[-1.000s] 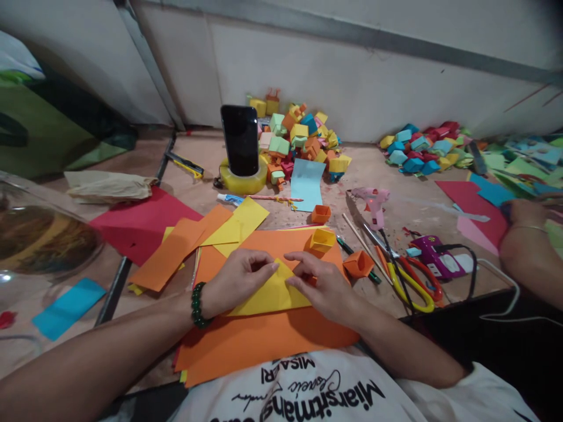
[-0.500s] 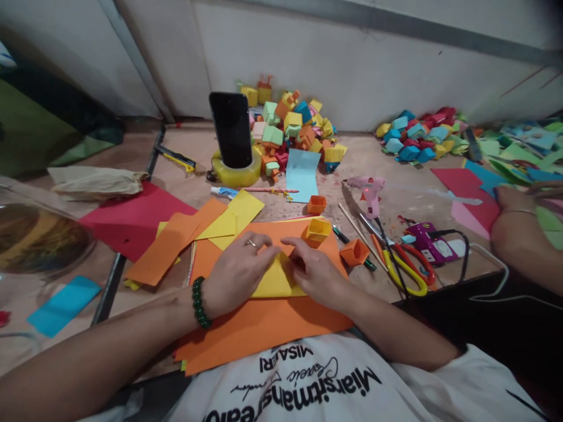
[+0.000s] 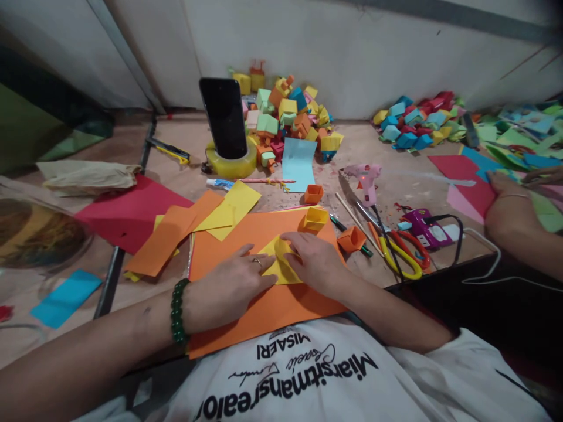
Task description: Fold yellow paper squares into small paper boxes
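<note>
A partly folded piece of yellow paper [image 3: 284, 271] lies on a stack of orange sheets [image 3: 255, 225] before me. My left hand [image 3: 226, 287] rests on its left side with fingers stretched out flat, a green bead bracelet at the wrist. With fingers bent, my right hand [image 3: 319, 265] grips a raised flap of the same paper, hiding its right part. Just beyond this hand stand a small yellow paper box [image 3: 315, 219] and an orange paper box [image 3: 314, 193]. Another orange paper box [image 3: 352, 238] lies tipped to the right.
A phone [image 3: 224, 117] leans in a tape roll [image 3: 231, 164], beside piled paper blocks [image 3: 288, 108]. Right are a pink glue gun [image 3: 367, 179], yellow-handled scissors [image 3: 407, 269] and a purple power adapter [image 3: 426, 227]. Another person's hand [image 3: 505, 193] is at far right. Orange strips [image 3: 171, 240] lie left.
My left hand has slid left and flattened onto the yellow paper. My right hand has lifted a flap of it. The view has shifted slightly.
</note>
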Demonstrator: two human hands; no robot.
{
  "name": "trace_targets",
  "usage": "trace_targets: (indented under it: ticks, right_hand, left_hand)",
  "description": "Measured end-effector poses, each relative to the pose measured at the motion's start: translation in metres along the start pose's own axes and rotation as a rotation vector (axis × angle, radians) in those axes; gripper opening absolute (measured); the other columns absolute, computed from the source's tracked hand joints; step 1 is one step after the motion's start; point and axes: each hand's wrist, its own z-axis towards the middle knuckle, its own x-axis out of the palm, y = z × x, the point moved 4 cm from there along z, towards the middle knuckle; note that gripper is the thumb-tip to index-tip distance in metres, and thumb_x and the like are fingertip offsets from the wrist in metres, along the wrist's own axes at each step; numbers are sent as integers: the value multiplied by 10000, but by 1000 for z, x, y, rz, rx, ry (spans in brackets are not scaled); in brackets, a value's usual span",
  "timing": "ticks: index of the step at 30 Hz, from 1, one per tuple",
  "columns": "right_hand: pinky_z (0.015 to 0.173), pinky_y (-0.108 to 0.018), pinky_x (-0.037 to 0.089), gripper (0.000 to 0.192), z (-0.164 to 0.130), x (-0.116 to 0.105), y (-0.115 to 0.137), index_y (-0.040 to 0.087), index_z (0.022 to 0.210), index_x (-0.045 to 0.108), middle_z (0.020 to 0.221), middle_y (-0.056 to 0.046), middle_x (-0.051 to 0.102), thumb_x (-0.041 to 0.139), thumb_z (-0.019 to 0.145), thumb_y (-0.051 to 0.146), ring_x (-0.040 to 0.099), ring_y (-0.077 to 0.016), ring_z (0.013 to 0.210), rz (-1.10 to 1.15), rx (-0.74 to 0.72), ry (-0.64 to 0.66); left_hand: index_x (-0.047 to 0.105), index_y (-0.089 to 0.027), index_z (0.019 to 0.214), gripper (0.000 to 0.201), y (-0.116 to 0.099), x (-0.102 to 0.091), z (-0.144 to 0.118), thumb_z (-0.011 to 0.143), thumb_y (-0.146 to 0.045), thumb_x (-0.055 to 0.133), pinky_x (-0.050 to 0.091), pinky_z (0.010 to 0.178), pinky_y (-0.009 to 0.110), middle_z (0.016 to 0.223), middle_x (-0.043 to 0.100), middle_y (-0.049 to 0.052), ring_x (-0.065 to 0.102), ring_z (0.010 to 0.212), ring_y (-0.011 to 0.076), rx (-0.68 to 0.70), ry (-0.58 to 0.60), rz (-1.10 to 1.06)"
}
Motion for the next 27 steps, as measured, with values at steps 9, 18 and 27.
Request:
trace_targets:
  ticks: [9,18,27]
  right_hand:
    - [714,-305,447,180,-32,2,30,150,814,634,797,-51,646,506,935,114,533,-173,804,-185,-734,55]
    - [581,-285,379,111,-38,13,32,131,889,626,791,-58,626,520,904,103,518,-175,729,-342,-684,38]
    - [589,-295,384,209,-40,19,27,128,839,632,780,-63,616,450,942,111,496,-181,744,-347,-656,-14]
  left_hand:
    - [695,-237,920,185,6,2,-2,892,-176,523,373,996,384,965,648,46,631,857,167,76,-128,-53]
    - [709,-238,896,222,2,-4,-3,873,-137,513,375,976,408,1025,653,54,625,884,175,75,-99,0]
    - [663,-161,814,126,-23,1,-3,802,-106,550,356,978,439,887,659,88,551,927,241,38,-135,204]
